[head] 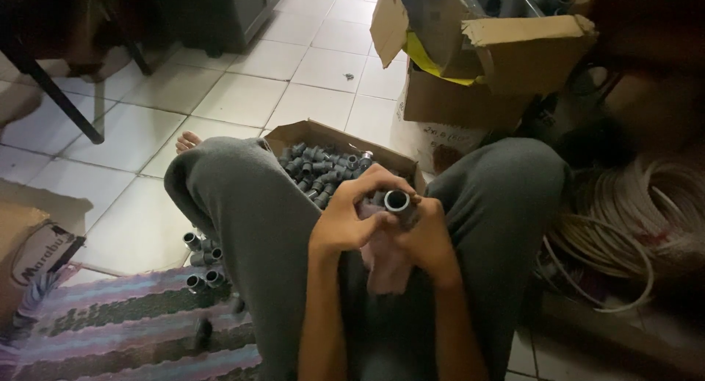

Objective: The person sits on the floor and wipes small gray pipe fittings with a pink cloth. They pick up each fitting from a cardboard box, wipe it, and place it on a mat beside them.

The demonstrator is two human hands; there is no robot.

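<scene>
Grey plastic pipe fitting (397, 201), short and round with its open mouth up, sat between both hands above the lap. The left hand (351, 216) curled over it from nine o'clock, fingers closed round fitting and cloth. The right hand (428, 238) gripped from four o'clock, pressing a pale pink cloth (383, 265) that hung below it. Grey trouser knees (242, 197) rose on either side. At eight o'clock, loose grey fittings (202, 260) lay beside a striped purple woven mat (125, 326). Just beyond the hands, at twelve o'clock, stood an open brown cardboard box (294, 133) full of similar fittings. Farther, at one o'clock, larger cardboard cartons (470, 87) stood; at three o'clock lay coiled white hose (631, 219).
</scene>
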